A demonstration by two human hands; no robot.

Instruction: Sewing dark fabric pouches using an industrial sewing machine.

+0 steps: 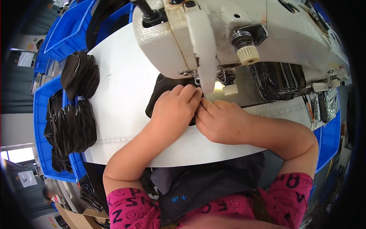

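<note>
A dark cloth piece (155, 100) lies on the white table under the head of a white sewing machine (167, 49). My left hand (176, 105) rests on this cloth, its fingers bent and drawn together close to the needle area. Beside it my right hand (219, 120) pinches the cloth's right edge, thumb and fingertips pressed together. The fingertips of both hands nearly meet just below the machine's white guard (202, 49). The needle and the stitched edge are hidden behind the hands and guard.
Stacked dark cloth pieces (80, 74) sit at the table's left edge, with more (74, 128) over a blue bin (40, 152). Another dark stack (278, 80) lies under the machine arm. A measuring tape strip (118, 139) runs along the white table (118, 61). Small tools (308, 107) lie far right.
</note>
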